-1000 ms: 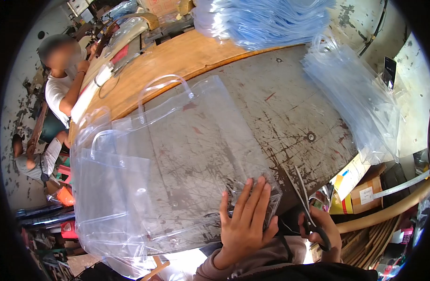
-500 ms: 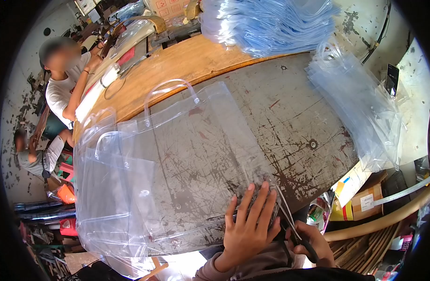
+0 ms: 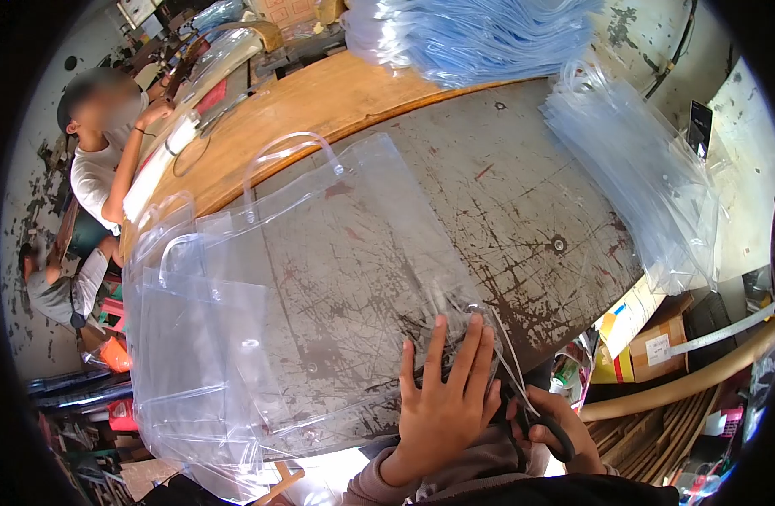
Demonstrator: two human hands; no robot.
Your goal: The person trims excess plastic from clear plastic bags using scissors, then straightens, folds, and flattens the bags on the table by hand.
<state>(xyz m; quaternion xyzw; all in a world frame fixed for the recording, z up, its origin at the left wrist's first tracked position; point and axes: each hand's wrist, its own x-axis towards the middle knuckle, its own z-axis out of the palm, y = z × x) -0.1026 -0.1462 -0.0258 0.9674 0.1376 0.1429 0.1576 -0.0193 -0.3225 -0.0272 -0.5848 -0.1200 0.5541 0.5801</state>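
A clear plastic bag (image 3: 366, 244) with a looped handle lies flat on the scratched grey table. My left hand (image 3: 445, 405) rests flat on its lower right corner, fingers stretched and apart. Just right of it, my right hand (image 3: 560, 422) grips a pair of scissors (image 3: 512, 364) by the black handles. The long metal blades point up along the bag's edge, beside my left fingers. Whether they have plastic between them I cannot tell. More clear bags (image 3: 189, 354) overlap at the left, hanging past the table's near edge.
A stack of clear bags (image 3: 628, 169) lies at the right of the table (image 3: 522, 185). Bluish plastic (image 3: 480, 38) is heaped at the back on a wooden board (image 3: 320, 93). A phone (image 3: 699, 128) stands at right, above a cardboard box (image 3: 657, 350). Two people sit at left.
The view has shifted slightly, moving the table and bags a little left and up in the picture. My left hand stays on the bag and the scissors remain beside it.
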